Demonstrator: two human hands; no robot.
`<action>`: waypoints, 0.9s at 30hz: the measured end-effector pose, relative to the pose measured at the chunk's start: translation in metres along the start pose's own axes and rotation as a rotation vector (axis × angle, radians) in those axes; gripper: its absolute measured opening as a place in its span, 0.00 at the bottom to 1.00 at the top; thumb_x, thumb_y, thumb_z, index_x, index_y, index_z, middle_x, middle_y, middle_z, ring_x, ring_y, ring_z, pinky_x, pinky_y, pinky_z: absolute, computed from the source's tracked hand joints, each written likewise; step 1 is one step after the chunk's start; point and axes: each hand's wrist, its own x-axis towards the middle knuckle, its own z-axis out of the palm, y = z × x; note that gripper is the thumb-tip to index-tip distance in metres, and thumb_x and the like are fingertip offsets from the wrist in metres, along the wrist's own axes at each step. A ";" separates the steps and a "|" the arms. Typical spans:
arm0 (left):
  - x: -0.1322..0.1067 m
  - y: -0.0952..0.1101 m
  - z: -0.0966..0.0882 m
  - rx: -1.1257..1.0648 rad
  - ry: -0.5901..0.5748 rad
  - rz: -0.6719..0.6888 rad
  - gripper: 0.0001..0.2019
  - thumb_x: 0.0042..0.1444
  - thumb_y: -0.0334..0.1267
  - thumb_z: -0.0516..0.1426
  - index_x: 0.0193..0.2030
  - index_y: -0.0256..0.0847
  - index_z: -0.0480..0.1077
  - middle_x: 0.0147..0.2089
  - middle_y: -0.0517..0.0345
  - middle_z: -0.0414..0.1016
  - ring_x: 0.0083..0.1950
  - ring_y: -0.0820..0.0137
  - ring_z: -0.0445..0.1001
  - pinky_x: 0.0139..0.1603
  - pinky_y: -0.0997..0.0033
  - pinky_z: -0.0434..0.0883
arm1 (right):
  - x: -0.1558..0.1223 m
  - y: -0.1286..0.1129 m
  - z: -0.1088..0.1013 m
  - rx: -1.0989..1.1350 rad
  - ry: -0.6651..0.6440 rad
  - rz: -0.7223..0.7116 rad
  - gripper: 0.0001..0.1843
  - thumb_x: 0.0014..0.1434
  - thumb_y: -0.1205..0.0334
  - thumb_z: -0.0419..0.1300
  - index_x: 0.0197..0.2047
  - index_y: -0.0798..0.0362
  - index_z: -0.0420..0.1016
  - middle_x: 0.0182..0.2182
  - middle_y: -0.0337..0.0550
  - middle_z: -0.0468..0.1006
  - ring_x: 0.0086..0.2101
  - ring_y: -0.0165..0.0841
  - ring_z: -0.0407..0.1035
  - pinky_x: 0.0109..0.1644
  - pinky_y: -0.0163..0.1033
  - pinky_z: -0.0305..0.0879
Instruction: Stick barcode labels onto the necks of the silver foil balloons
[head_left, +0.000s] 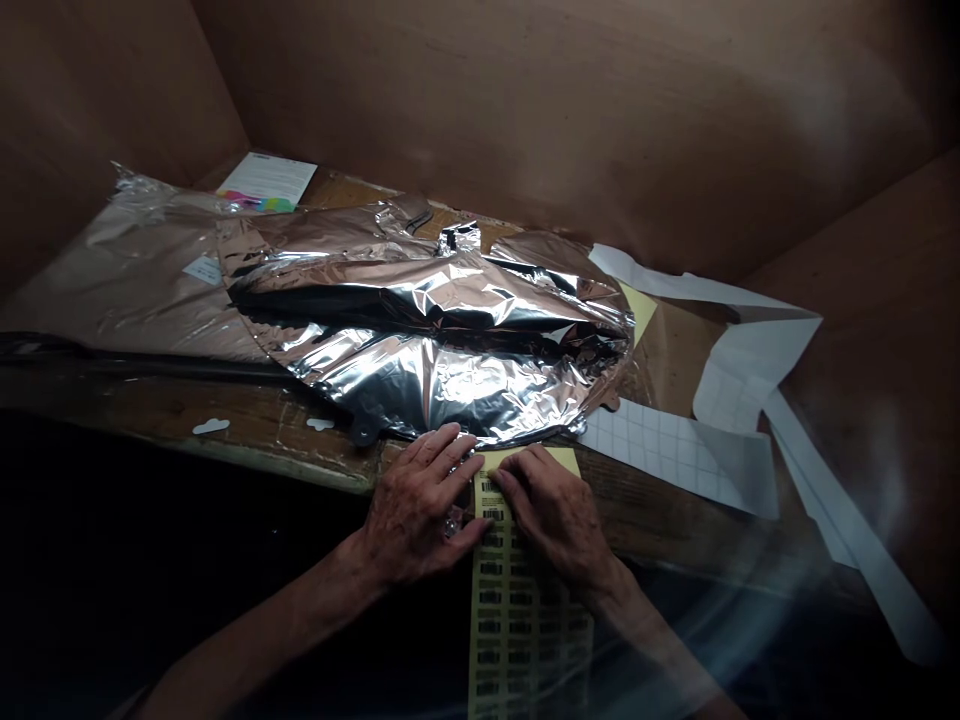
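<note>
A yellow sheet of barcode labels (489,625) hangs over the table's front edge, its top end lying on the wood. My right hand (559,510) is closed in a pinch at the sheet's upper labels; whether a label is lifted there cannot be seen. My left hand (424,505) lies with fingers stretched out along the sheet's left side, thumb touching the labels. Something small, clear and shiny (452,522) shows under the left palm, partly hidden. Just beyond both hands is a flat, crinkled silver foil balloon (465,385), close to the left fingertips.
Clear-wrapped flat packs (150,260) lie at the left, with a printed card (270,180) behind. White backing strips (682,455) curl across the right side. Small white cutouts (211,426) sit near the front edge of the wooden table (277,440). Brown panels (525,110) enclose the back and sides.
</note>
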 end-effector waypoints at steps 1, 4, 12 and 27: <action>0.000 0.000 0.000 -0.006 0.000 -0.002 0.26 0.52 0.44 0.61 0.57 0.36 0.68 0.61 0.47 0.70 0.66 0.53 0.63 0.64 0.51 0.67 | 0.000 -0.001 -0.003 0.033 -0.013 -0.009 0.11 0.68 0.61 0.50 0.34 0.52 0.67 0.31 0.40 0.71 0.32 0.31 0.67 0.34 0.36 0.60; 0.001 0.000 0.001 -0.027 0.007 -0.003 0.27 0.52 0.46 0.61 0.56 0.36 0.68 0.60 0.46 0.71 0.65 0.52 0.64 0.63 0.49 0.68 | 0.000 -0.004 -0.018 0.211 -0.033 -0.002 0.11 0.68 0.60 0.51 0.34 0.52 0.67 0.31 0.40 0.72 0.32 0.30 0.67 0.36 0.35 0.62; -0.015 -0.016 -0.025 -0.126 0.262 0.059 0.14 0.56 0.29 0.59 0.49 0.37 0.72 0.48 0.50 0.79 0.56 0.62 0.74 0.58 0.59 0.75 | 0.021 -0.011 -0.025 0.679 -0.113 0.375 0.18 0.62 0.45 0.58 0.36 0.53 0.71 0.25 0.39 0.75 0.26 0.30 0.69 0.29 0.33 0.65; -0.017 -0.030 -0.020 0.094 0.208 -0.050 0.17 0.57 0.36 0.59 0.53 0.34 0.70 0.54 0.48 0.75 0.58 0.58 0.69 0.61 0.50 0.70 | 0.054 -0.030 0.020 0.841 0.040 0.465 0.21 0.56 0.43 0.64 0.36 0.54 0.73 0.19 0.37 0.72 0.21 0.27 0.66 0.25 0.31 0.65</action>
